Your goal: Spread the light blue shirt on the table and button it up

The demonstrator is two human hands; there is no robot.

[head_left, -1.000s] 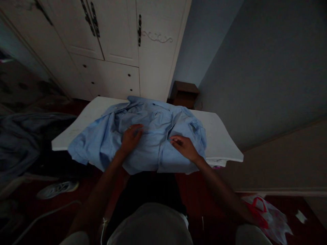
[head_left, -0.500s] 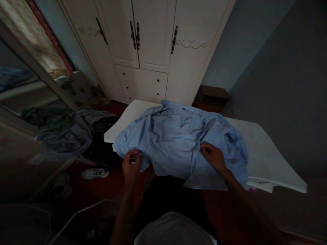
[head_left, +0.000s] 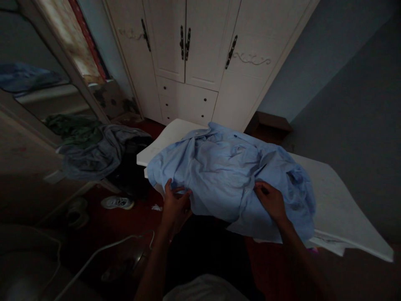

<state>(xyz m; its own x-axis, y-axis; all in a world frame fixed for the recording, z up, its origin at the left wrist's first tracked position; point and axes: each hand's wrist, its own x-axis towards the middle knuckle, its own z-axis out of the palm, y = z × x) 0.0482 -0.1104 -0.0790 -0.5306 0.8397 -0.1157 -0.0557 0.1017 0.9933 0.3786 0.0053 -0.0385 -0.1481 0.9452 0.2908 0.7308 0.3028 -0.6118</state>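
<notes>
- One blue shirt (head_left: 216, 167) lies rumpled across the white table (head_left: 335, 196), its lower part hanging over the near edge.
- Left hand (head_left: 177, 202): fingers parted, half curled at the shirt's near left edge; whether it grips cloth, I cannot tell.
- Right hand (head_left: 272, 201): fingers curled, tips pinching the shirt's front strip.

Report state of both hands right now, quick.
Left hand: partly spread at the blue shirt; grip can't be told.
Right hand: closed, pinching the blue shirt.
</notes>
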